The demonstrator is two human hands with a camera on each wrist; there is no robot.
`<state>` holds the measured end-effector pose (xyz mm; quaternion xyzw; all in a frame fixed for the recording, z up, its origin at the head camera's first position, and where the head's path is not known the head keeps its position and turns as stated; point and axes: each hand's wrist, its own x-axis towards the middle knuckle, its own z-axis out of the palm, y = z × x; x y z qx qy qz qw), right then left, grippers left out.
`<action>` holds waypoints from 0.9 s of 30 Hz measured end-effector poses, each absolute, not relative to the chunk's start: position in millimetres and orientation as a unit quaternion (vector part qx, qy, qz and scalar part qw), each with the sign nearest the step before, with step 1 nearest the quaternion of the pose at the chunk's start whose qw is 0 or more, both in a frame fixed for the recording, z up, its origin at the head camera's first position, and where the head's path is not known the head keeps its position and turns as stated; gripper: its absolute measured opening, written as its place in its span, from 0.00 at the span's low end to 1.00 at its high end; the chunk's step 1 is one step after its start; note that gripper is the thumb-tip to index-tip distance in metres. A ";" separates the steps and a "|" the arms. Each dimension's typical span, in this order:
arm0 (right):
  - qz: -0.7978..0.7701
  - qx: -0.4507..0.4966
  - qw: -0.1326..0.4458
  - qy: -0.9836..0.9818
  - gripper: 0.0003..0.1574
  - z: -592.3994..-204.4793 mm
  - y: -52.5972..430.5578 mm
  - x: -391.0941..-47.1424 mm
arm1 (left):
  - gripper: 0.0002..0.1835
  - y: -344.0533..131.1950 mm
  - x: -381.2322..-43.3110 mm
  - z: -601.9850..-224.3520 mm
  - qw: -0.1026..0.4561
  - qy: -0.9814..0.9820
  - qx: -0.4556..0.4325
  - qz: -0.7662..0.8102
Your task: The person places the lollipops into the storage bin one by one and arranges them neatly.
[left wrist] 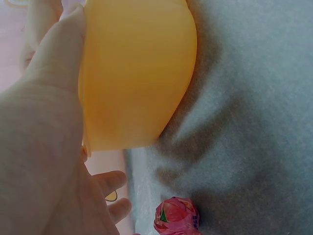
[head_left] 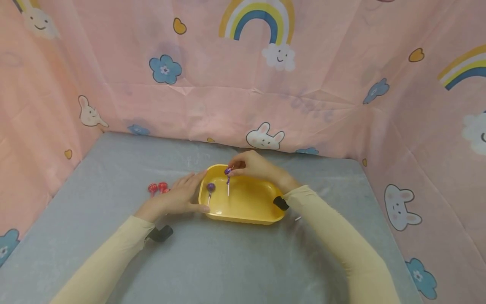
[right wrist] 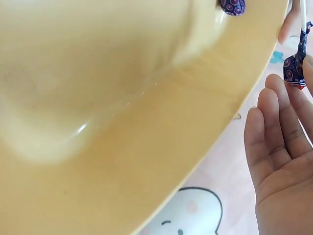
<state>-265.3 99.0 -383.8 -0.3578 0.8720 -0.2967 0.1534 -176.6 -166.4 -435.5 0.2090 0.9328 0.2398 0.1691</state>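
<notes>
A yellow tray (head_left: 243,218) stands on the grey table. My left hand (head_left: 178,198) rests against its left end in the head view, thumb at the near rim and outstretched fingers toward the far corner. Over the tray, my right hand (head_left: 258,166) pinches a purple-wrapped lollipop (head_left: 228,171) by its head, with the white stick pointing down. In the right wrist view this lollipop (right wrist: 294,68) sits at the thumb and fingertips. A second purple lollipop (head_left: 210,186) lies inside the tray at the left.
Red lollipops (head_left: 152,188) lie left of my left hand, partly hidden by it; one red lollipop (left wrist: 177,215) shows in the left wrist view. A white stick (head_left: 298,218) pokes out beside my right forearm. Pink patterned cloth (head_left: 212,109) hangs around the table (head_left: 243,261).
</notes>
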 end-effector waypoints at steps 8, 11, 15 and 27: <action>-0.295 -0.354 0.159 0.873 0.12 -394.0 93.7 -265.7 | 0.63 -168.0 -177.5 -438.2 0.166 0.934 0.210 0.238; -0.296 -0.352 0.162 0.873 0.12 -396.7 91.4 -265.2 | 0.63 -167.9 -177.6 -439.0 0.169 0.933 0.208 0.240; -0.299 -0.354 0.160 0.872 0.11 -400.5 88.7 -263.7 | 0.63 -167.1 -176.6 -438.5 0.171 0.933 0.206 0.242; -0.295 -0.353 0.155 0.874 0.12 -411.8 84.3 -261.8 | 0.63 -165.1 -175.9 -435.6 0.173 0.933 0.204 0.240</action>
